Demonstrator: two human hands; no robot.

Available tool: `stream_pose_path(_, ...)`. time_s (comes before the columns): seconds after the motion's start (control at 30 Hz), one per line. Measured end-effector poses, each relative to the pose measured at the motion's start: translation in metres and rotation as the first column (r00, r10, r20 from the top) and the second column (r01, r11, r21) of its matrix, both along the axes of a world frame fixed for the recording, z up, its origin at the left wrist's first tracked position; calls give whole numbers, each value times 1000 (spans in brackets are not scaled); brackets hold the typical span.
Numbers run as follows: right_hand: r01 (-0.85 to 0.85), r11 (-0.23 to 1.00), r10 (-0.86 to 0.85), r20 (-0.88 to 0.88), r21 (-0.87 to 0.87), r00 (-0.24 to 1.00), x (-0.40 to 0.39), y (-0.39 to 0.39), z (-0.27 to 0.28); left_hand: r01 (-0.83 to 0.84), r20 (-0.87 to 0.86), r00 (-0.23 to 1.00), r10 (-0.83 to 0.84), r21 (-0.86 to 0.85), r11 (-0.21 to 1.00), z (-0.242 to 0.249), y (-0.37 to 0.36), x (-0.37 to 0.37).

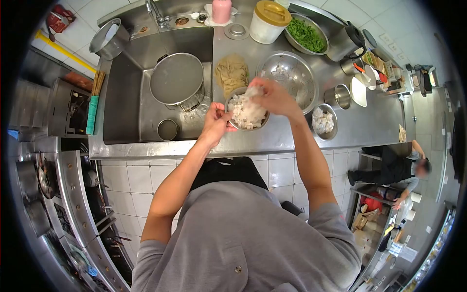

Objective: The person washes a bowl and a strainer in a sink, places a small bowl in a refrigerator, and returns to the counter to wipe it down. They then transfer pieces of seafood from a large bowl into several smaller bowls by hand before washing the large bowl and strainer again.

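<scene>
A small steel bowl [233, 124] full of white shredded food stands on the steel counter [282, 138] just right of the sink. My left hand [215, 121] grips the bowl's left rim. Over the bowl's upper right, my right hand [273, 95] is closed on a clump of the white food [253, 92], lifted a little above the heap. Beyond it sits a large steel colander [292, 73] with a few white pieces inside. A smaller bowl [324, 121] of white chunks is to the right.
A sink [126, 107] on the left holds a big pot [176, 80] and a small cup [168, 129]. Tan dough-like food [232, 72], a bowl of greens [305, 35], a lidded tub [269, 20], a kettle [346, 41] and a steel cup [340, 96] crowd the counter. Another person [399, 168] bends at right.
</scene>
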State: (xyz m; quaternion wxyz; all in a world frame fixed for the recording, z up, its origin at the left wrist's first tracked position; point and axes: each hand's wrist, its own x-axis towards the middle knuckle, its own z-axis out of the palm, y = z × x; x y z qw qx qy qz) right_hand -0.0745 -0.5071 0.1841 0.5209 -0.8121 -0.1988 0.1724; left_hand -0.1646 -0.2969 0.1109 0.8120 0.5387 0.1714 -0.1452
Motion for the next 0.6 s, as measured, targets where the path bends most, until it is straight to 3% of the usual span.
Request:
stream_pose_path(0.07,-3,996,19,167,-94,986,-21,6,12,5,2,1000,-5,-5,1000,-2,1,0)
stream_pose_path(0.17,26,963,-17,35,-270,999,-40,0,31,3,4,1000,-3,-23,1000,0,1,0)
stream_pose_path(0.27,11,942,63,209,-335,976,-60,9,-9,13,-2,1000,-13,-15,1000,4,1,1)
stream_pose_path(0.37,218,955,-123,398,-202,909,-57,17,-28,30,26,999,-29,-28,999,-4,4,2)
stream_pose_path(0.47,351,924,-298,290,-152,910,-60,24,7,43,6,999,-43,14,999,1,4,1)
stream_pose_path(0.6,89,991,-33,468,-98,883,-66,24,-19,44,9,999,-44,-21,999,-2,4,1)
